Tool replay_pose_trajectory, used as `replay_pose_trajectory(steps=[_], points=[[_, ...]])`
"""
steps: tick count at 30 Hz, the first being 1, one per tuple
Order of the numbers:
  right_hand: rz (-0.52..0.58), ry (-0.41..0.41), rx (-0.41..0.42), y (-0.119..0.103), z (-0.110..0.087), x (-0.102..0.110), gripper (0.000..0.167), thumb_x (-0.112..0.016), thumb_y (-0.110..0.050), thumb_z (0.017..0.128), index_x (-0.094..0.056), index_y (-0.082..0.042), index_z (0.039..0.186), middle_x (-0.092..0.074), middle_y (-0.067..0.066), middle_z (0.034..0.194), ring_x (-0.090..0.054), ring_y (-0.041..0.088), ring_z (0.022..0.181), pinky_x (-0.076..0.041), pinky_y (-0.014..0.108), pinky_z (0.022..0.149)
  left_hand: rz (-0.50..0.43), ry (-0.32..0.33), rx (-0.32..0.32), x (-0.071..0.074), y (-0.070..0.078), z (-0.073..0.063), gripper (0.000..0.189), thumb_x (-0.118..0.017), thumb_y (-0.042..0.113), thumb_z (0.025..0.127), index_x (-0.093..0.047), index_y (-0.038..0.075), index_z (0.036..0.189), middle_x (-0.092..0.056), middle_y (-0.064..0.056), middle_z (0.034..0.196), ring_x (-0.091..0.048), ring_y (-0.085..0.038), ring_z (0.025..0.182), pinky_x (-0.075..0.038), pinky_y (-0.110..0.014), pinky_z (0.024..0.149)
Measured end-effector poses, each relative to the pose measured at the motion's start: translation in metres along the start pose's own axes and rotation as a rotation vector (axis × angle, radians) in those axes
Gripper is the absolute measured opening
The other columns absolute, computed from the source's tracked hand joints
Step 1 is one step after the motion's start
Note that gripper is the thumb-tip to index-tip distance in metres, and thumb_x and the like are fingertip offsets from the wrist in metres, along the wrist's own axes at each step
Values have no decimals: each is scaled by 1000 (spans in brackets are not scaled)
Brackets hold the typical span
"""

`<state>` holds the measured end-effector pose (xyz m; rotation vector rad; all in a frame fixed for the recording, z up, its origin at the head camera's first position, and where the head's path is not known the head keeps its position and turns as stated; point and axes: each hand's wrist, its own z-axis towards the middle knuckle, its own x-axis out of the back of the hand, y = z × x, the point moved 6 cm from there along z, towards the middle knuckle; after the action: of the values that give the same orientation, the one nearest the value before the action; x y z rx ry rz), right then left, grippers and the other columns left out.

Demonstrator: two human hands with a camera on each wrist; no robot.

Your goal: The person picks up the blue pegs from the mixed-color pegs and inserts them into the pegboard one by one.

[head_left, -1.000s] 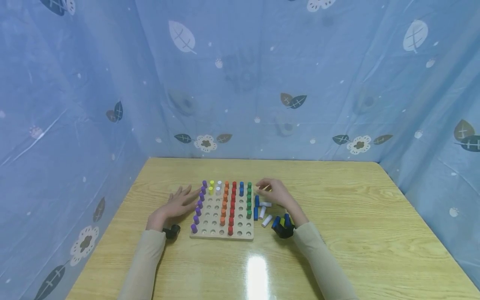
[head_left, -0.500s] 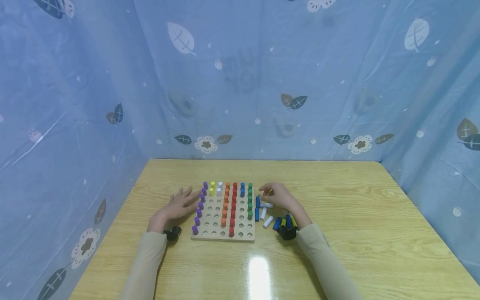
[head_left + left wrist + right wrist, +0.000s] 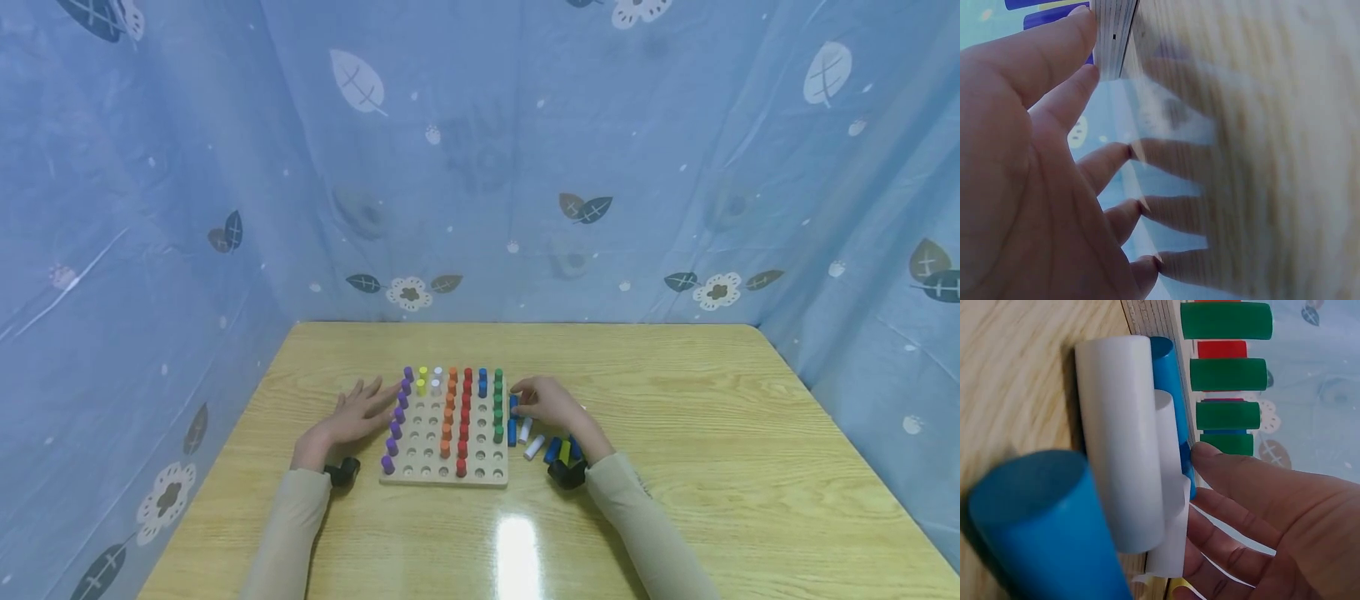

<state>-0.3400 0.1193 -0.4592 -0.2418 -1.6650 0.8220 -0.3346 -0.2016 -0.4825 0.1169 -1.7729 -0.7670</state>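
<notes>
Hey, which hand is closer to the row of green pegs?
Right. The right hand is just right of the green pegs; the left hand is across the board, beside the purple pegs.

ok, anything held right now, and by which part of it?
Left hand: nothing. Right hand: thumb and forefinger at the farther blue peg beside the pegboard; whether they actually pinch it can't be told.
</notes>
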Motion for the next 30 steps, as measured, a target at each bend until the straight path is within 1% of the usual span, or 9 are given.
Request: replay_pose_trajectory(steps=[5,12,18,30], points=[[-28,-6,2,0,1,-3,36,-70,-18,83,-64,-5,115,-67,5,91,-62,17,82,-52,31,72,-3,0,6,-2,-2,0,61,-42,49,95,-25,23,147,-5,-21,154,9,-48,137,11,-68,103],[-37,-7,22,1,1,-3,34,-70,-19,83,-65,-4,113,-66,3,87,-59,14,77,-50,29,68,-9,-6,10,-1,0,0,60,-43,48,95,-25,24,147,-4,-21,154,10,-47,137,12,-67,104],[15,5,1,2,1,-3,31,-72,-18,81,-64,-7,109,-66,3,87,-60,14,80,-51,29,71,-3,-13,10,0,0,1,60,-43,47,95,-24,24,147,-4,-21,154,10,-47,137,12,-67,104],[111,57,-22,4,4,-4,28,-72,-11,80,-63,-8,106,-65,4,87,-61,16,81,-53,31,72,2,4,-8,-1,0,0,59,-42,46,96,-25,23,147,-6,-22,154,8,-49,137,10,-69,103]])
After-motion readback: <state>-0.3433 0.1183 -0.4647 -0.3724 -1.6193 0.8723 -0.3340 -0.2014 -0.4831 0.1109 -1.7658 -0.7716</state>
